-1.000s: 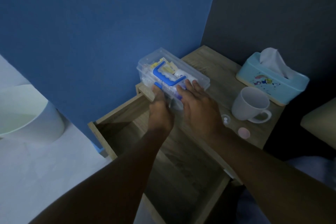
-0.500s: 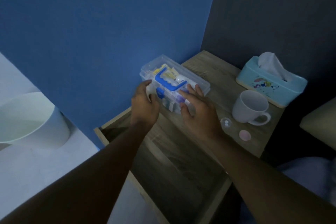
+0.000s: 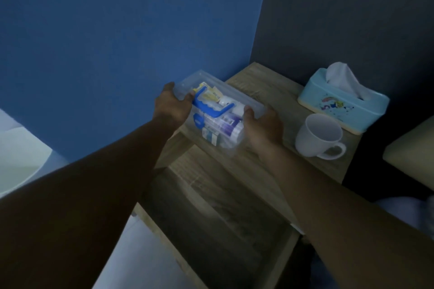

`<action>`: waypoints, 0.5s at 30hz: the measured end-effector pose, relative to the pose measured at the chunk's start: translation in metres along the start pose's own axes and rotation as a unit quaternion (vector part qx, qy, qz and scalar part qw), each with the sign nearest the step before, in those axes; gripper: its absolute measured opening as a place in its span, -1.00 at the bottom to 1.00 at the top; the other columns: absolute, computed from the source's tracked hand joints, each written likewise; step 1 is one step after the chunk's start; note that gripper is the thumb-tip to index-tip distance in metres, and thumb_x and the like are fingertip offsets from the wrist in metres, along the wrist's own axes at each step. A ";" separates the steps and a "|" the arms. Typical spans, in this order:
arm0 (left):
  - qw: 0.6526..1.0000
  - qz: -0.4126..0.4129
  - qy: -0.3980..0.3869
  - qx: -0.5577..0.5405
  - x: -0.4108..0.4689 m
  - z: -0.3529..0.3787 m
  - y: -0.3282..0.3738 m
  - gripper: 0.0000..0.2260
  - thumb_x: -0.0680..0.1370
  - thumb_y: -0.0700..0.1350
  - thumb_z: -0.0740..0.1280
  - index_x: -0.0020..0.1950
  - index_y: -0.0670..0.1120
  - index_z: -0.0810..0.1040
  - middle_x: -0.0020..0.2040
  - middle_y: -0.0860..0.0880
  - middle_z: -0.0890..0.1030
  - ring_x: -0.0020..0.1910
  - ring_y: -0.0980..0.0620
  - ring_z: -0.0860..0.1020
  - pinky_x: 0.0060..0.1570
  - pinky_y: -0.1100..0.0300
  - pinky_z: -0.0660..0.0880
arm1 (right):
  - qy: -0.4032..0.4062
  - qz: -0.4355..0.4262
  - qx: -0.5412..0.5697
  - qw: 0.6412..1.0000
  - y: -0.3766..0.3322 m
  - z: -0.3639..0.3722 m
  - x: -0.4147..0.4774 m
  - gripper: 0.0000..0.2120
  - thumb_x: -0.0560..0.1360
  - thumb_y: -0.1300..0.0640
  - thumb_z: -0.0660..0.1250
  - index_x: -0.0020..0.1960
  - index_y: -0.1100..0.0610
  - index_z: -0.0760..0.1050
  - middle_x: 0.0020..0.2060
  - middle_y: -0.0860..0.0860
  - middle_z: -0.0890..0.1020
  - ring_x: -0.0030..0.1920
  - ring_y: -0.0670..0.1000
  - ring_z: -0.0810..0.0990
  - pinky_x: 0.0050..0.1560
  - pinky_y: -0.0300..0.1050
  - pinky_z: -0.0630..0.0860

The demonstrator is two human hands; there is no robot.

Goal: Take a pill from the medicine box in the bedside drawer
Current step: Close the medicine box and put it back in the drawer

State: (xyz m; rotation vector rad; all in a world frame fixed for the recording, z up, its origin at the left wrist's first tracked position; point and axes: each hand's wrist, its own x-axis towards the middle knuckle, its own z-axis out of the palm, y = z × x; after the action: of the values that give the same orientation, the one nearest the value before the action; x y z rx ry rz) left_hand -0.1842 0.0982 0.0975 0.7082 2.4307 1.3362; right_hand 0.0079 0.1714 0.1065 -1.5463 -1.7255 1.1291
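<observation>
Clear-plastic medicine box (image 3: 218, 115) gripped end to end, left hand (image 3: 172, 105) at far end, right hand (image 3: 263, 124) at near; long axis diagonal above open drawer (image 3: 211, 213).

Both bare forearms reach forward and slightly toward each other, elbows out of sight. The left hand (image 3: 172, 104) curls with its fingers bent over the far side and thumb in front, closed in a grip. The right hand (image 3: 264, 125) is cupped palm inward, fingers wrapped, wrist nearly straight.

Both hands — left hand (image 3: 172, 107), right hand (image 3: 264, 124) — gripping medicine box (image 3: 218, 110) ends
</observation>
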 end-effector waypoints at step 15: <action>0.997 -0.033 0.007 -0.068 -0.059 -0.028 0.026 -0.44 0.41 0.08 0.46 0.39 -0.01 0.50 0.19 -0.01 0.64 0.18 -0.02 0.60 0.20 0.04 0.54 | -0.008 0.127 0.193 0.973 0.020 -0.049 -0.049 -0.58 0.45 0.01 0.49 0.27 0.07 0.54 -0.31 -0.21 0.55 -0.47 -0.28 0.58 -0.62 -0.47 0.38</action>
State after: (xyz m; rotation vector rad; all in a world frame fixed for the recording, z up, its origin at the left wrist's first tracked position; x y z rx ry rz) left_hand -0.1397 0.0585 0.1350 0.5811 2.3256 1.4669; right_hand 0.0685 0.1344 0.1194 -1.5350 -1.2443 1.5046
